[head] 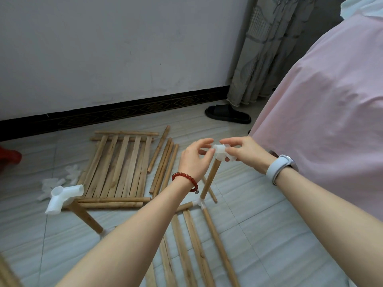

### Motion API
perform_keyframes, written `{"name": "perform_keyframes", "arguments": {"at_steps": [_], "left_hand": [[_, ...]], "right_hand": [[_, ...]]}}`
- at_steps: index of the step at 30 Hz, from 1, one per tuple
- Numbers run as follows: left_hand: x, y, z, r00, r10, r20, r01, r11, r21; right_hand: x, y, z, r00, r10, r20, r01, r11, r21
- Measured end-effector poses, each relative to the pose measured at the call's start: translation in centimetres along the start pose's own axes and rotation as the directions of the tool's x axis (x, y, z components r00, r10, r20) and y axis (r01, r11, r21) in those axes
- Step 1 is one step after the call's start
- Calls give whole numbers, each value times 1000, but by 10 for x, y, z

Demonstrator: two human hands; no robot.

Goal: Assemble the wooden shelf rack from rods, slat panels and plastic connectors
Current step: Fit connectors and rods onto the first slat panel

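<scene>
Grey floor tiles (259,235) hold your half-built frame: both your left hand (193,160) and right hand (246,152) pinch a white plastic connector (220,151) atop an upright wooden rod (209,179). Another capped rod (83,214) stands on your left. Most remains, I judge: a wooden slat panel (120,168) and loose wooden rods (163,164) lie unused.
</scene>
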State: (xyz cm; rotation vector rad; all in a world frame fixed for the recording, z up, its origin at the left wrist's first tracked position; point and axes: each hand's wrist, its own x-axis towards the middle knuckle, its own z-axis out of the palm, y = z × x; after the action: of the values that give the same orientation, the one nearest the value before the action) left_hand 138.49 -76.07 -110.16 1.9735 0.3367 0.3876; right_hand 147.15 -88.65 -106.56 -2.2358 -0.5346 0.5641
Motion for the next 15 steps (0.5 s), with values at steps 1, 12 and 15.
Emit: {"name": "perform_keyframes", "arguments": {"at_steps": [1,12,15], "left_hand": [[1,3,1,1000,16,25,-17,1000,26],[0,-1,11,1000,-10,17,5,957,291],[0,-5,11,999,30,19,-35,943,331]], "right_hand": [[-1,2,2,1000,-15,-5,15,1000,-14],[-16,20,26,974,-200,-105,121,855,-504],[-16,23,32,968,-203,-148,83,815,-573]]}}
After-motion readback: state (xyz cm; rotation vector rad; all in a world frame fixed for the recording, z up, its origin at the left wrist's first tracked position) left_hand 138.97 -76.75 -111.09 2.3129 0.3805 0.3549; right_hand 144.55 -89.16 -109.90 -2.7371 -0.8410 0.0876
